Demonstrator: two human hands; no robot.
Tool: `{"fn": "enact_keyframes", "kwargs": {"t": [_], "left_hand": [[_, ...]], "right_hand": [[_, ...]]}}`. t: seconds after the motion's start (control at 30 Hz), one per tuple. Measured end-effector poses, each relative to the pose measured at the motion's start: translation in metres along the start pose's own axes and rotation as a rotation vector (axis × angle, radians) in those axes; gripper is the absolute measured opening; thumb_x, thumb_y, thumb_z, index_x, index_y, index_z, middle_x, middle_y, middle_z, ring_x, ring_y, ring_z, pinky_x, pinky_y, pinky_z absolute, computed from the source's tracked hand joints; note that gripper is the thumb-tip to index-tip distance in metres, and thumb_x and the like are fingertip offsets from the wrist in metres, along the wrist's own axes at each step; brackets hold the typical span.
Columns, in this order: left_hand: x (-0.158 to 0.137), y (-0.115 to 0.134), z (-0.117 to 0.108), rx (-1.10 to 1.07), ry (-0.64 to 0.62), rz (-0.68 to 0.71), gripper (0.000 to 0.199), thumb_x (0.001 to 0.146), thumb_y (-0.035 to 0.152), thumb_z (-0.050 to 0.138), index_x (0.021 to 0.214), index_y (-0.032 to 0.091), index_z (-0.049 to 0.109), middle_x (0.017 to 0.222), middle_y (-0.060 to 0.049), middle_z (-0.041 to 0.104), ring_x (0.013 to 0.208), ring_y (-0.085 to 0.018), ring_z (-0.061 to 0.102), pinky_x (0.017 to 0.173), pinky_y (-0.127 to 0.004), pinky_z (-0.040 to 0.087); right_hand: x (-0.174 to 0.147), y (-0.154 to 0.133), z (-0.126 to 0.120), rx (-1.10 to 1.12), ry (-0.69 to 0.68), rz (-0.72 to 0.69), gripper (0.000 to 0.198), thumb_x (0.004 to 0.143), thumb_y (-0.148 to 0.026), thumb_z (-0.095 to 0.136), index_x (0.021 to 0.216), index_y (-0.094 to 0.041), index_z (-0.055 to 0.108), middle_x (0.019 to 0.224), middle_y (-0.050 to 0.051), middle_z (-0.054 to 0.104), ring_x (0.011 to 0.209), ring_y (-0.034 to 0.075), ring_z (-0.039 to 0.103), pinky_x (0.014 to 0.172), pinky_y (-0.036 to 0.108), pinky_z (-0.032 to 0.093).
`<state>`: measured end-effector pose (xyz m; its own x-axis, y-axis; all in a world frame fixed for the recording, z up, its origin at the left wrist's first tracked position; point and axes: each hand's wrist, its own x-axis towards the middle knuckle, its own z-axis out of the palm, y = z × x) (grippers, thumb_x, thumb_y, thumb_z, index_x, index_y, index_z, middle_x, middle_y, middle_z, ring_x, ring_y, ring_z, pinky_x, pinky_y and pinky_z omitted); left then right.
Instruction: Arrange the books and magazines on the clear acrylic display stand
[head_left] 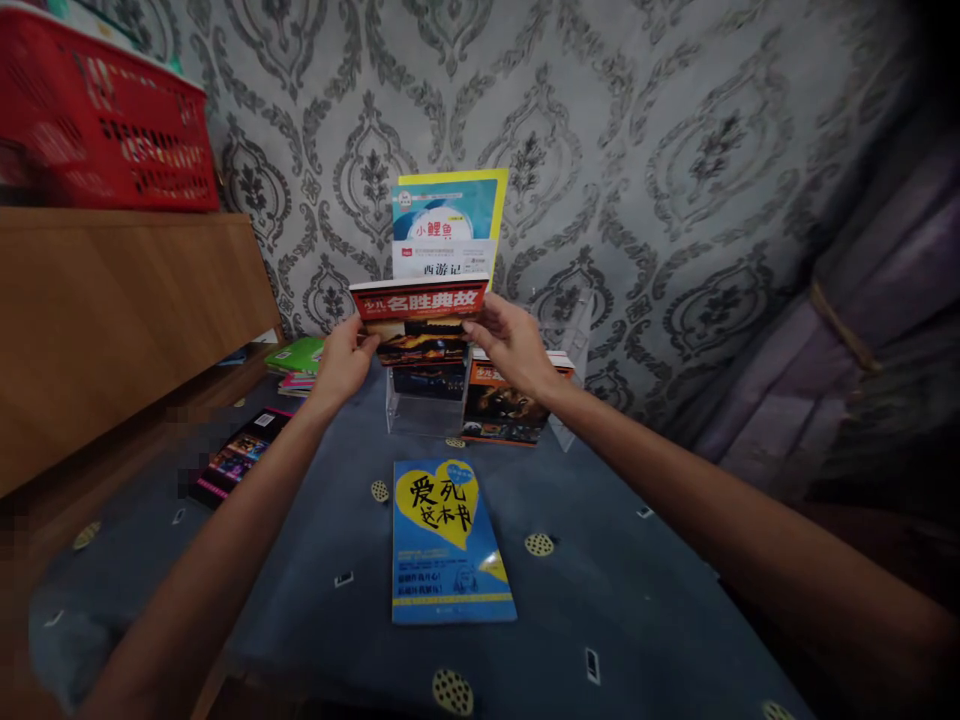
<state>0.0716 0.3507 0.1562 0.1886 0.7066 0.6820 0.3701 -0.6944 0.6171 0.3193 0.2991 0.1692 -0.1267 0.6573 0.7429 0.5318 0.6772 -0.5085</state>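
My left hand (346,362) and my right hand (511,342) grip a book with a red title band (427,325) by its two side edges. They hold it up, tilted, in front of a clear acrylic stand (424,415). Behind the held book rise a white-topped book (442,260), a teal book (446,205) and a yellow-edged one (496,205). To the right, below my right wrist, an orange-bordered book with a lion cover (504,405) stands upright. Nearer to me a blue book with a yellow heart (450,545) lies flat on the cloth.
A dark blue patterned cloth (600,600) covers the table. At left lie a black and pink book (244,455) and a small stack with a green top (296,355). A red basket (112,120) sits on a wooden cabinet (127,320). A curtain (802,370) hangs at right.
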Motion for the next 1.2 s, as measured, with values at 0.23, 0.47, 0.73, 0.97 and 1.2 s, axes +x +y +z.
{"fn": "enact_keyframes", "kwargs": {"t": [0.23, 0.47, 0.73, 0.97, 1.2], "left_hand": [[0.011, -0.015, 0.019, -0.055, -0.064, -0.046, 0.032, 0.079, 0.016, 0.055, 0.11, 0.015, 0.065, 0.105, -0.009, 0.073, 0.099, -0.026, 0.067, 0.095, -0.049, 0.054], [0.019, -0.038, 0.03, -0.069, -0.091, -0.057, 0.033, 0.077, 0.016, 0.057, 0.108, 0.016, 0.066, 0.106, -0.008, 0.073, 0.1, -0.026, 0.066, 0.096, -0.046, 0.053], [0.021, -0.048, 0.036, 0.091, -0.072, -0.049, 0.033, 0.078, 0.015, 0.057, 0.11, 0.016, 0.063, 0.103, -0.01, 0.072, 0.098, -0.028, 0.065, 0.095, -0.047, 0.052], [0.02, -0.035, 0.036, 0.287, -0.02, -0.018, 0.028, 0.087, 0.019, 0.052, 0.115, 0.018, 0.057, 0.103, -0.011, 0.068, 0.101, -0.03, 0.064, 0.098, -0.048, 0.048], [0.021, -0.03, 0.042, 0.457, -0.074, -0.061, 0.026, 0.09, 0.023, 0.05, 0.116, 0.016, 0.052, 0.108, -0.015, 0.067, 0.106, -0.034, 0.064, 0.096, -0.048, 0.048]], "right_hand": [[-0.003, 0.014, -0.003, -0.027, 0.007, 0.062, 0.027, 0.091, -0.029, 0.057, 0.116, -0.023, 0.063, 0.099, 0.006, 0.071, 0.096, 0.026, 0.064, 0.085, 0.044, 0.055], [-0.002, 0.025, -0.002, -0.078, -0.055, 0.068, 0.023, 0.091, -0.024, 0.055, 0.111, -0.023, 0.065, 0.094, 0.005, 0.071, 0.089, 0.024, 0.064, 0.083, 0.043, 0.054], [0.008, 0.025, -0.009, -0.427, -0.163, 0.076, 0.019, 0.091, -0.025, 0.054, 0.097, -0.016, 0.07, 0.092, 0.009, 0.071, 0.087, 0.025, 0.062, 0.079, 0.037, 0.047], [0.018, 0.027, -0.008, -0.518, -0.173, 0.17, 0.02, 0.09, -0.024, 0.059, 0.105, -0.016, 0.069, 0.088, 0.007, 0.074, 0.08, 0.023, 0.064, 0.07, 0.031, 0.043], [0.022, 0.034, -0.007, -0.726, -0.316, 0.28, 0.02, 0.093, -0.032, 0.059, 0.094, -0.018, 0.074, 0.096, 0.012, 0.076, 0.087, 0.026, 0.067, 0.069, 0.032, 0.047]]}}
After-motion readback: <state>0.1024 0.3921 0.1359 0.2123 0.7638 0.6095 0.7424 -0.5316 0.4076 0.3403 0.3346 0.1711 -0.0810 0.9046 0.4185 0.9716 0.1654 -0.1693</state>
